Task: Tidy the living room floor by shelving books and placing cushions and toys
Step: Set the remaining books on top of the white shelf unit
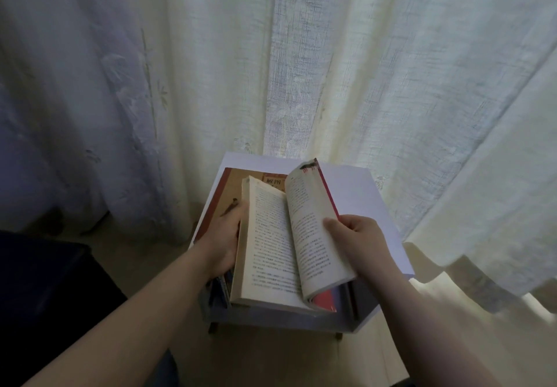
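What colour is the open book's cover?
Red; the open book's cover shows best in the head view.

A home living room: pale curtains (pixel 331 70) behind a small white bookshelf (pixel 361 194).

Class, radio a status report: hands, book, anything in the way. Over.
Left hand grips open book at left edge; right hand pinches its lifted pages. Book unshelved, above white shelf unit. Large book lies underneath.

A pale curtain (pixel 301 55) with a faint plant pattern hangs in long folds over the whole background, and its lower edge reaches the floor (pixel 271 362). The floor is beige and smooth. At the lower left there is a dark blue shape (pixel 45 290), and what it is cannot be told.
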